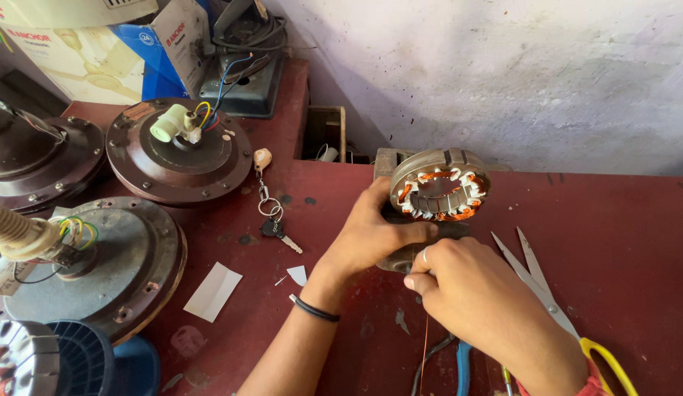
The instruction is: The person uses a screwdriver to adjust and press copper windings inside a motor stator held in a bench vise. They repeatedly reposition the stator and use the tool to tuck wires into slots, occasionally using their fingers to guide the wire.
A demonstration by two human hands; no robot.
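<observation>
Red and scratched, the work table (620, 213) sits against a rough white wall (503, 73). Near the middle of the table stands a round metal ring with copper wire coils (439, 185), tipped up on a block. My left hand (371, 235) is just below the ring, and its fingers wrap around the block under it. My right hand (473, 293) is below the ring too, closed, pinching a thin copper wire (424, 345) that hangs down. Scissors with yellow handles (547, 286) lie to the right of the ring. A key on a ring (275, 224) lies to the left of it. Farther left sit round brown fan motors (179, 150).
</observation>
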